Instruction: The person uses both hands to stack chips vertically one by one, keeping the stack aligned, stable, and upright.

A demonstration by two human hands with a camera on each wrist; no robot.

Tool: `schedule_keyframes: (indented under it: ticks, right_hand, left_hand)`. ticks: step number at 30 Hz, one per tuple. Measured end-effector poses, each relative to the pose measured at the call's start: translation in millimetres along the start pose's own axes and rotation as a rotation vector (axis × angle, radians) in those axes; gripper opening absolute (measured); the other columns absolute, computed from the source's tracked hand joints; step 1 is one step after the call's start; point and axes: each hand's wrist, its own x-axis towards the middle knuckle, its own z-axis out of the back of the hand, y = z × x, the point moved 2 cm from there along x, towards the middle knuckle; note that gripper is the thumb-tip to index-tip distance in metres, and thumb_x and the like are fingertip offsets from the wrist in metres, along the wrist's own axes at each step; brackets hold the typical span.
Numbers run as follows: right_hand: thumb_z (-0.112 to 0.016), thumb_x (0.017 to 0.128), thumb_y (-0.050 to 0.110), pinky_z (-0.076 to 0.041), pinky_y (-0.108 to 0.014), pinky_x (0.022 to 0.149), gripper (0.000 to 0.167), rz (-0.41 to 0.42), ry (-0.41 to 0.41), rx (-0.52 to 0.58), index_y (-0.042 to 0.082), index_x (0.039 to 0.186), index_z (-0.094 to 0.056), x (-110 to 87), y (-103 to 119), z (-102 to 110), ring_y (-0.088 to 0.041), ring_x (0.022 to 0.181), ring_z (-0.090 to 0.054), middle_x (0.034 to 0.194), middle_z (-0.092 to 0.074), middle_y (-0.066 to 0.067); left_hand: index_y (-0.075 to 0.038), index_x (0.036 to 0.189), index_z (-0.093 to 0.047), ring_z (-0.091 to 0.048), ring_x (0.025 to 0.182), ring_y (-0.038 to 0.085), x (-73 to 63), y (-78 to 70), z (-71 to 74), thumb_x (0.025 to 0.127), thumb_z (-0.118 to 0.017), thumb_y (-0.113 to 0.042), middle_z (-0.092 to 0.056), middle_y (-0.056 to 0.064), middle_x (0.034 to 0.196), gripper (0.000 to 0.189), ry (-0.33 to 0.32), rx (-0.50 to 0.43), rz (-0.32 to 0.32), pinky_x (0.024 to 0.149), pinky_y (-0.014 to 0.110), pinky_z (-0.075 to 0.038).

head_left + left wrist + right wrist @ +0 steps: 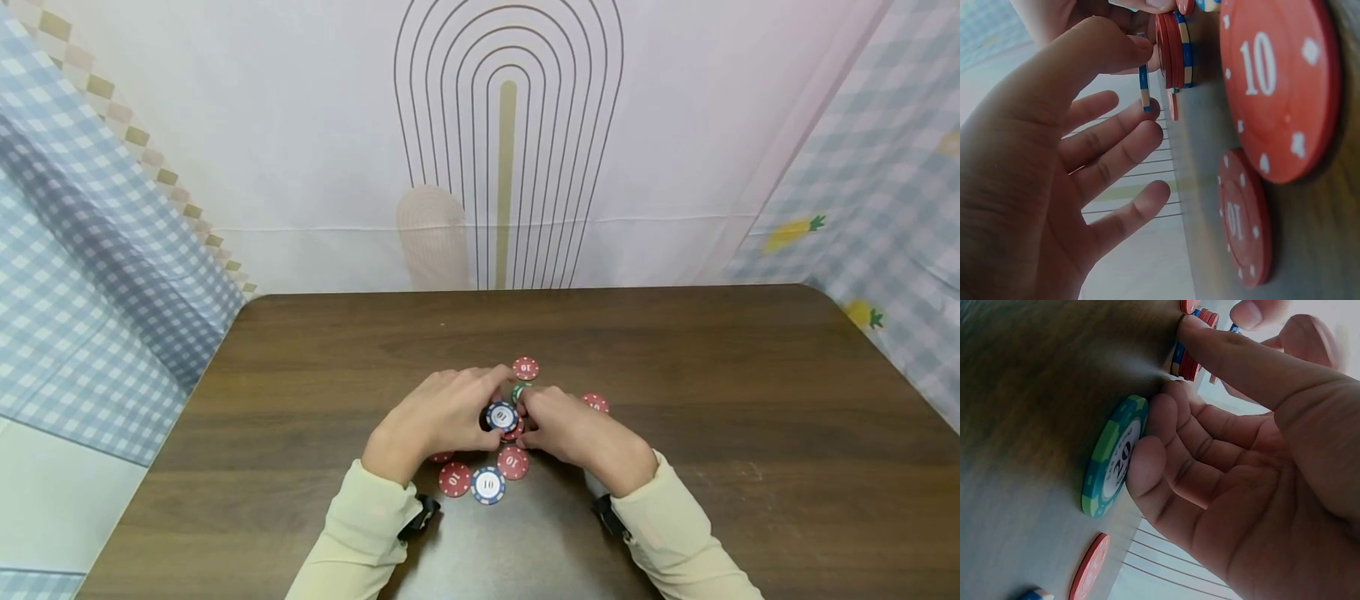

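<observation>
My left hand [442, 412] pinches a blue-and-white poker chip [1144, 81] between thumb and fingertip, its other fingers spread. That chip is just above a small stack of red poker chips [1171, 53] with a blue-and-white chip at the bottom. Thumb and fingers of my right hand [573, 429] grip the stack's sides, seen edge-on in the right wrist view. A green poker chip [1116, 459] marked 20 lies on the table by my right fingertips. In the head view, the hands partly hide the stack and a green chip [519, 392] behind it.
Red chips [454, 480] and a blue-and-white chip [488, 485] lie flat on the near side of the hands. Another red chip [526, 367] is beyond them, one more red chip [596, 402] to the right. Patterned cloth [315, 167] hangs behind the wooden table [750, 375].
</observation>
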Motion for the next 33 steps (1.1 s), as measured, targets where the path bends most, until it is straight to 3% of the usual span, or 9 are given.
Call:
schedule_keyframes:
  ticks: [6, 16, 29, 33]
  right_hand:
    - [-0.082, 0.09, 0.005, -0.057, -0.039, 0.078, 0.025, 0.004, 0.006, 0.009, 0.001, 0.11, -0.067, -0.7, 1.5, 0.9, -0.018, 0.087, -0.064, 0.097, -0.068, -0.009]
    - [-0.082, 0.091, 0.006, -0.055, -0.038, 0.073, 0.02, -0.007, 0.012, -0.005, 0.001, 0.101, -0.066, 1.5, 1.6, 1.2, -0.017, 0.079, -0.059, 0.087, -0.065, -0.006]
    - [-0.08, 0.092, 0.005, -0.056, -0.041, 0.078, 0.025, -0.007, 0.04, 0.002, 0.0, 0.11, -0.064, 0.3, 1.8, 1.4, -0.019, 0.085, -0.062, 0.096, -0.066, -0.008]
    - [-0.08, 0.093, 0.005, -0.057, -0.041, 0.081, 0.026, 0.008, 0.037, -0.005, -0.001, 0.111, -0.063, -0.6, 1.6, 1.1, -0.019, 0.087, -0.063, 0.098, -0.067, -0.01]
  left_hand:
    - [-0.023, 0.146, -0.057, -0.062, 0.082, 0.01, -1.7, -0.9, -1.6, 0.083, -0.081, -0.031, -0.068, -0.008, 0.101, 0.068, -0.034, -0.024, -0.029, 0.08, 0.035, -0.055]
    - [-0.024, 0.14, -0.06, -0.061, 0.08, 0.01, -0.8, -1.4, -3.4, 0.085, -0.083, -0.035, -0.068, -0.009, 0.099, 0.061, -0.01, -0.018, -0.028, 0.076, 0.035, -0.054]
    - [-0.025, 0.145, -0.057, -0.063, 0.081, 0.014, 1.0, -0.6, -6.7, 0.086, -0.084, -0.035, -0.07, -0.007, 0.1, 0.066, 0.017, 0.029, -0.017, 0.077, 0.039, -0.056]
    - [-0.023, 0.146, -0.056, -0.063, 0.078, 0.014, 1.1, -0.8, -6.6, 0.086, -0.085, -0.035, -0.071, -0.005, 0.097, 0.068, 0.005, 0.047, -0.039, 0.076, 0.039, -0.056]
